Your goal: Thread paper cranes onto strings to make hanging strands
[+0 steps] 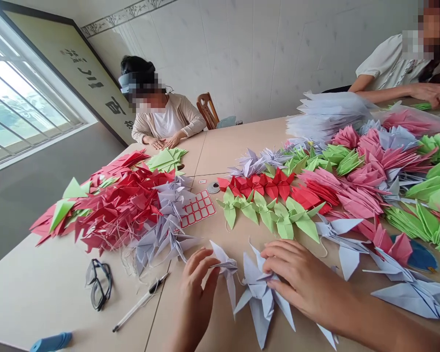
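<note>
My left hand (198, 293) is closed, pinching the wing of a pale lavender folded paper crane (227, 266) between thumb and fingers. To the right, my right hand (304, 278) lies with bent fingers on a cluster of pale lavender paper cranes (260, 293); its thumb is hidden. A short string runs between the two. Beyond my hands lie a row of light green paper cranes (267, 212) and a row of red paper cranes (258, 186). More pale paper cranes (418, 293) are by my right forearm.
A heap of red paper cranes (121, 205), glasses (99, 283), a pen (141, 303) and a blue tube (51, 342) lie at left. A red-bordered label sheet (198, 209) is mid-table. Stacked folded paper (366, 181) covers the right. Two people (165, 112) sit across the table.
</note>
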The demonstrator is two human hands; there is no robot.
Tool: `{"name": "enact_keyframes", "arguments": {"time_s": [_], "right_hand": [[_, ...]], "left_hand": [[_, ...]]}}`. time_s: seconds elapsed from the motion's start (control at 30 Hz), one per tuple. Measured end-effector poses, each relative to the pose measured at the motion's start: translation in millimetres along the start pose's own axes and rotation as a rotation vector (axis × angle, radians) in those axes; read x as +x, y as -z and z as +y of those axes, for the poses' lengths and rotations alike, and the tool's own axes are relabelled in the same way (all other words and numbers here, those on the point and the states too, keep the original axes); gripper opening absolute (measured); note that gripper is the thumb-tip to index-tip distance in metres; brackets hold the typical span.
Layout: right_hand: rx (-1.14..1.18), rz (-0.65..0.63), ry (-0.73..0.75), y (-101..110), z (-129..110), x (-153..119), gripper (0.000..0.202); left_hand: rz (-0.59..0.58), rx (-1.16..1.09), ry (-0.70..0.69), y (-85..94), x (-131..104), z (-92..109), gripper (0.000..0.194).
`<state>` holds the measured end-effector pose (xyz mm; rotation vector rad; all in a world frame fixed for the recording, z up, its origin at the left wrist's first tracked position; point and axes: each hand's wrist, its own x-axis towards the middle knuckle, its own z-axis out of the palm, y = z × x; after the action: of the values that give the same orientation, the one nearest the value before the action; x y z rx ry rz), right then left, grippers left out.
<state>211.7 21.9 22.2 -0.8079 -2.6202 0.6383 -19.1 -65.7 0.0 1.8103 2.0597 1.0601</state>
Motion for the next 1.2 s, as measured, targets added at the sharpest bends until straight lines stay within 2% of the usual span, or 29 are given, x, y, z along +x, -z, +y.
{"name": "enact_keyframes", "arguments": {"time_s": [0.07,0.1,0.2,0.33,0.43,0.53,0.7,0.8,1.0,1.1,1.2], "right_hand": [[0.04,-0.091,-0.016,5.9,-1.8,-2.8,0.007],[0.058,-0.113,-0.02,8.5,-2.7,-2.4,0.011],[0.078,-0.081,-0.031,12.0,-5.0,4.8,0.024],[0.027,-0.023,-0.035,6.8,-8.7,19.4,0.021],[0.003,-0.027,-0.019,0.3,-13.0,27.0,0.02],[-0.006,-0.045,-0.025,-5.5,-18.1,32.6,0.02],[-0.024,-0.16,-0.043,-12.4,-28.7,45.1,0.019],[-0.012,-0.179,-0.037,-13.8,-33.0,51.6,0.011],[0.055,-0.121,-0.083,-0.9,-28.7,52.2,0.016],[0.15,-0.078,-0.13,8.9,-23.0,45.2,0.015],[0.309,-0.042,-0.177,14.9,-16.9,35.0,0.017]], "left_hand": [[-0.001,-0.015,0.028,0.7,1.5,2.8,0.022],[-0.003,-0.024,0.05,0.4,1.1,3.3,0.021],[-0.005,-0.036,0.145,-2.9,-3.5,1.0,0.015],[-0.067,-0.092,0.257,-12.3,-12.5,-7.9,0.018],[-0.079,-0.151,0.258,-22.5,-17.3,-14.5,0.03],[-0.044,-0.166,0.246,-35.2,-19.8,-17.6,0.034],[0.015,-0.156,0.197,-49.3,-21.7,-15.0,0.025],[0.018,-0.153,0.16,-43.0,-21.1,-9.0,0.022],[-0.027,-0.22,0.096,-10.9,-10.5,5.2,0.021],[-0.052,-0.276,0.128,2.0,-0.2,12.1,0.024],[-0.147,-0.327,0.192,10.2,10.7,19.3,0.019]]}}
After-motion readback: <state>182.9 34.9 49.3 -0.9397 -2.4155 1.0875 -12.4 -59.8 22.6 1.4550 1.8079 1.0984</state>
